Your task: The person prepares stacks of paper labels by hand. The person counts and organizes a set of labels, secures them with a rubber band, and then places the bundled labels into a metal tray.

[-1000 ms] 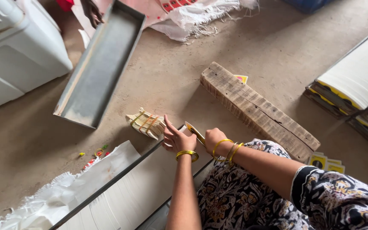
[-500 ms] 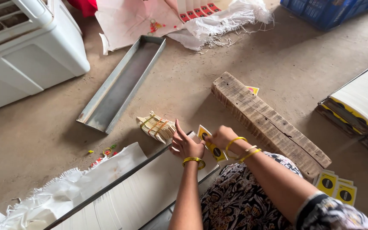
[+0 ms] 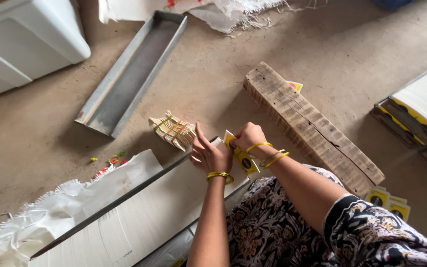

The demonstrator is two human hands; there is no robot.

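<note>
Now the right hand (image 3: 248,138) has its fingers closed on a small yellow card with black circles (image 3: 240,155), whose long axis slants from upper left to lower right, while the left hand (image 3: 211,155), fingers straight and slightly apart, touches the card just above the long white stack (image 3: 139,222).

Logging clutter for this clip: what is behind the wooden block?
A corner of a yellow and pink card sticks out from behind the wooden block on the floor. The block covers the rest of it.
</note>
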